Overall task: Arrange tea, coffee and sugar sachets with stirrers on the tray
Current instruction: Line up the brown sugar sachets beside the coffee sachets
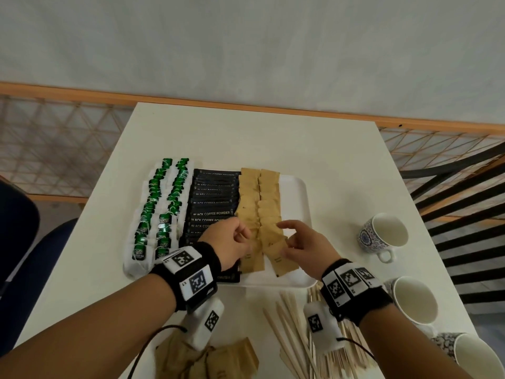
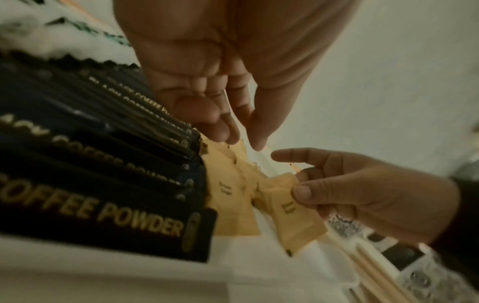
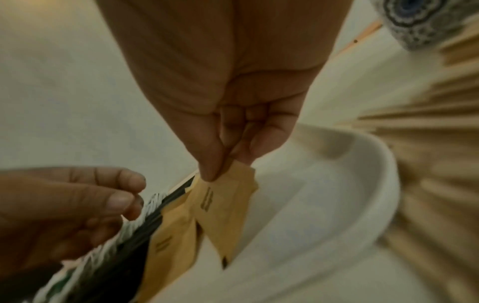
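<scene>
We see the white tray [image 1: 299,192] on the table [image 1: 273,138] holding three kinds of sachets in overlapping columns that run from its near edge to its far edge: green-and-white tea sachets [image 1: 159,203] on its left side, black coffee sachets [image 1: 211,206] labelled "BLACK COFFEE POWDER" in the middle, and two columns of brown sugar sachets [image 1: 258,198] right of those. The tray's right strip is bare. Our right hand [image 1: 303,246] pinches one brown sachet [image 1: 281,257] by its far end between thumb and fingers [image 3: 207,155], at the near end of the right sugar column; its long axis runs near to far, tilted slightly. Our left hand [image 1: 228,243] hovers over the left sugar column, fingers loosely curled, holding nothing. Wooden stirrers [image 1: 293,335] lie just off the tray's near edge, loose brown sachets [image 1: 218,359] beside them, and three cups [image 1: 382,236] stand right of the tray
</scene>
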The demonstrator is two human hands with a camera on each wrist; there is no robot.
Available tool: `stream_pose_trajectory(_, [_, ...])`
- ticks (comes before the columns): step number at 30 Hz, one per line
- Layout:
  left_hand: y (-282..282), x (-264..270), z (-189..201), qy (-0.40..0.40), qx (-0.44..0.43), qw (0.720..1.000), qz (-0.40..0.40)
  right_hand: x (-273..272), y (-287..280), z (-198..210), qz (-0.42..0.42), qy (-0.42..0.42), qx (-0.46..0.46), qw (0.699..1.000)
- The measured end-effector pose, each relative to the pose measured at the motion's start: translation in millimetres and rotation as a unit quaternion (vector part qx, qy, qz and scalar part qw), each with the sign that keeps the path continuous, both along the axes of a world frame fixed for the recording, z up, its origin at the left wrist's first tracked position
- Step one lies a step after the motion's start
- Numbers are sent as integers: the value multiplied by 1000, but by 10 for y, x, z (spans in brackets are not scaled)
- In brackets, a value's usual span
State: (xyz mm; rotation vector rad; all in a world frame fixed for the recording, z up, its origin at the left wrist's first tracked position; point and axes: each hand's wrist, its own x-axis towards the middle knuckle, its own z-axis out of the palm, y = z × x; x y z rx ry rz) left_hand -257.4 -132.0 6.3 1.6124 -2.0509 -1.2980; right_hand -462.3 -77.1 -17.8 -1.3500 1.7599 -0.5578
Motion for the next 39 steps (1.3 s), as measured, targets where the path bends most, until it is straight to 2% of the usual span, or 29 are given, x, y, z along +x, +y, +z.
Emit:
stream_pose_trajectory(2, [-5, -27, 13, -69, -5, 996, -47, 10, -54, 16, 51, 60, 15, 997])
stream_pose_trajectory(5, [7, -102, 42, -161, -20, 979, -124, 79, -122, 22, 71, 128, -11, 989])
stream_pose_trajectory(8, [31, -177, 78, -200, -47, 965, -165, 135, -100, 6, 54, 170, -37, 983])
stream_pose_trajectory(13, [38, -240, 10, -255, -83, 945, -189, 159, -43, -28, 74, 193, -14, 978])
stream_pose_trajectory(17, [27, -233, -46, -251, -89, 946, -185, 159, -44, -40, 42, 209, -9, 977])
stream_pose_trajectory(24, [3, -218, -77, -237, -100, 948, -185, 34, -36, 20, -5, 210, 64, 975])
stream_pose_trajectory(30, [-9, -239, -69, -248, -100, 944, -193, 25, 9, 25, -1, 219, 115, 969])
stream_pose_trajectory(39, [-21, -246, -81, -239, -91, 946, -200, 110, -21, 81, -11, 252, 101, 963])
